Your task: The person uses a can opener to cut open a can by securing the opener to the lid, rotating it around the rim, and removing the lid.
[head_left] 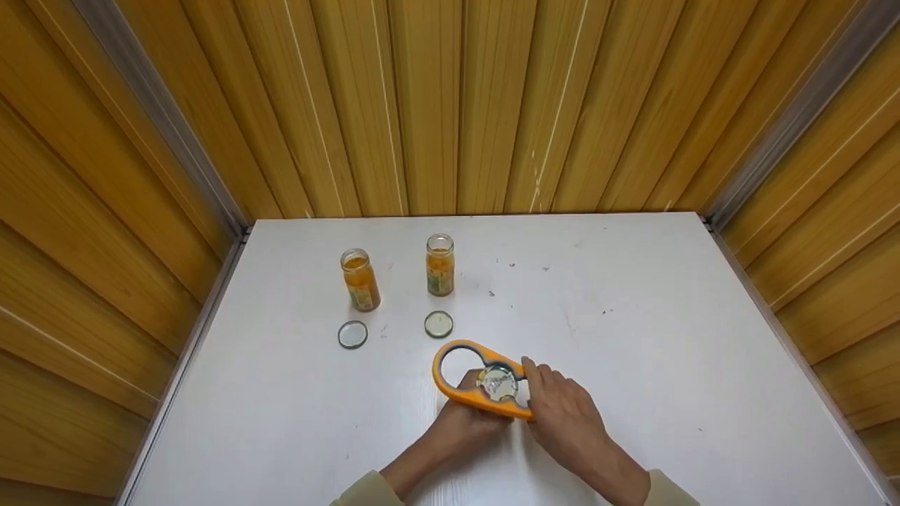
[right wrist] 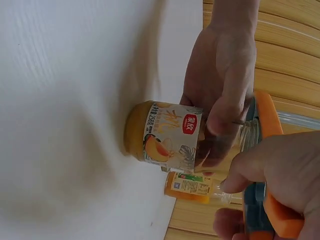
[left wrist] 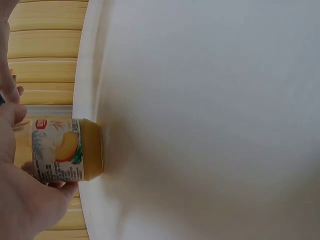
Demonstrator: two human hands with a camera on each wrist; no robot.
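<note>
My left hand point(head_left: 460, 425) grips a glass jar of peach point(left wrist: 57, 150) around its body, low over the white table. The label with a peach picture faces the right wrist view, where the jar point(right wrist: 170, 132) has its base right at the tabletop. Over the jar's top lies an orange jar opener point(head_left: 478, 399) with dark inner pads, and the pale lid point(head_left: 498, 384) shows through one of its openings. My right hand point(head_left: 566, 414) holds the opener's right end, thumb and fingers wrapped about it. The right palm is hidden from the head view.
Two lidless jars of orange contents, a left one point(head_left: 361, 284) and a right one point(head_left: 440, 267), stand farther back on the white table point(head_left: 633, 365). In front of them lie two round lids, one point(head_left: 352, 334) left and one point(head_left: 439, 324) right. Wood-look panels point(head_left: 457, 105) enclose the table.
</note>
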